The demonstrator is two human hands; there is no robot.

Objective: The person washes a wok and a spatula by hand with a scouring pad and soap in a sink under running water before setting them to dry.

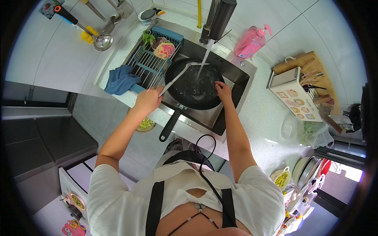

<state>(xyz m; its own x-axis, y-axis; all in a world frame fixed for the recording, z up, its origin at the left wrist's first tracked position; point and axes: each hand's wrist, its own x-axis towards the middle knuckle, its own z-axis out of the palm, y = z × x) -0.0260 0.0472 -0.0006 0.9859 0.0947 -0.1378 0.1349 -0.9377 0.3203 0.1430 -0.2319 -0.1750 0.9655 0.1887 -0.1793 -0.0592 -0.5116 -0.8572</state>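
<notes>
A black frying pan [193,88] with water in it rests over the sink [236,84], its handle [171,125] pointing toward me past the front edge. Water runs into it from the dark faucet [220,21]. My left hand [148,101] is closed around a long pale-handled tool [175,80]. The tool's bent end lies across the far part of the pan near the stream; its exact kind is unclear. At the pan's right rim, my right hand [223,91] grips the edge with bent fingers.
Left of the pan, a drying rack [151,67] holds greens and a patterned sponge, with a blue cloth [120,80] beside it. A pink pump bottle [252,42] stands behind the sink. A utensil holder [295,94] and plastic bags [313,131] sit on the right counter.
</notes>
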